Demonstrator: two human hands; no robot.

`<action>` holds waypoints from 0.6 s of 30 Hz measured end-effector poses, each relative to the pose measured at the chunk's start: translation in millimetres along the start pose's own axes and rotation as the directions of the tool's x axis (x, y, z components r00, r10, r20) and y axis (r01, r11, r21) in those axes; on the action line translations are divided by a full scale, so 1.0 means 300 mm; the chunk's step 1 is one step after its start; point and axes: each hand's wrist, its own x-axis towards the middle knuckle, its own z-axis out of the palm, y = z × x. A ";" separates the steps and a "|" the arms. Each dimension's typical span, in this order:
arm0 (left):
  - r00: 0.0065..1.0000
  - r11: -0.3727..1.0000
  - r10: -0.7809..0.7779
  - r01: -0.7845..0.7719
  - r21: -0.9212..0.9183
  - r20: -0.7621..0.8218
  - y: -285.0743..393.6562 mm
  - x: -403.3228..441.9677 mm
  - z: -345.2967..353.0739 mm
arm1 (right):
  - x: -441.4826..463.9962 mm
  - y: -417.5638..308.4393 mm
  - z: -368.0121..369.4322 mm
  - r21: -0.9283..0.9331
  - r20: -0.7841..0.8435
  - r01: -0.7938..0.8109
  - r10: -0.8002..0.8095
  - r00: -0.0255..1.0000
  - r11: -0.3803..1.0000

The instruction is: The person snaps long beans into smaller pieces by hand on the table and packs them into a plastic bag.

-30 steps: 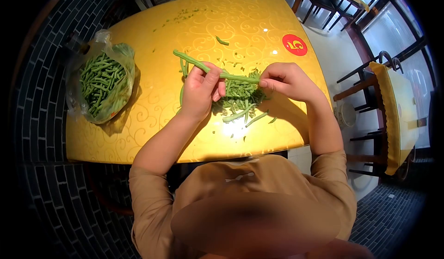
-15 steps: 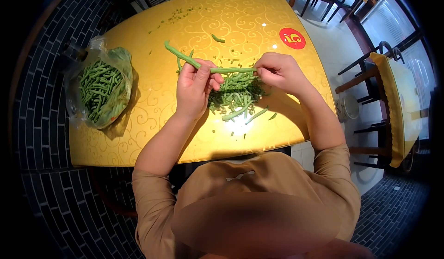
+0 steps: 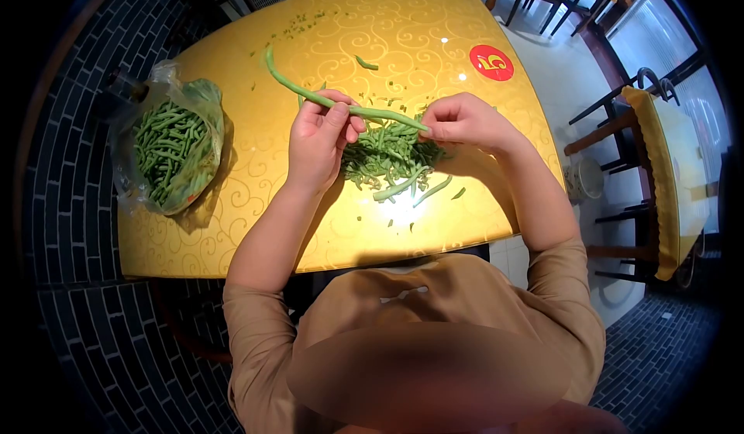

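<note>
Tabletop (image 3: 240,170) has edges well beyond the held bean (image 3: 380,114).

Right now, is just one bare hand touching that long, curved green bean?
No, the left hand holds the long, curved green bean near its middle while the right hand pinches one end.

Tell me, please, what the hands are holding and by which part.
A green bean: the left hand holds it near the middle, the right hand pinches one end.
</note>
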 end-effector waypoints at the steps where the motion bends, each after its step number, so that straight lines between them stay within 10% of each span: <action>1: 0.999 0.999 -0.033 0.032 0.030 0.021 -0.001 -0.004 0.003 | 0.010 0.013 0.012 -0.025 -0.103 0.004 -0.006 0.995 1.000; 4: 0.997 0.990 -0.075 0.070 0.121 0.031 -0.014 -0.023 0.041 | 0.033 0.017 0.057 -0.056 -0.302 0.013 -0.030 0.953 0.998; 8: 0.993 0.971 -0.108 0.094 0.219 0.053 -0.031 -0.033 0.050 | 0.021 0.020 0.122 -0.175 -0.023 0.166 -0.173 0.985 0.970; 11: 0.984 0.973 -0.165 0.152 0.175 0.063 -0.013 -0.027 0.061 | 0.021 0.028 0.171 -0.635 0.015 0.423 -0.537 0.844 0.647; 15: 0.958 0.956 -0.288 0.287 0.061 0.003 -0.020 -0.001 0.033 | -0.026 -0.010 0.222 -0.388 0.401 0.759 -0.646 0.649 0.522; 18: 0.961 0.964 -0.261 0.255 0.073 0.090 -0.004 -0.010 0.045 | -0.015 -0.018 0.174 -0.334 0.216 0.662 -0.629 0.747 0.672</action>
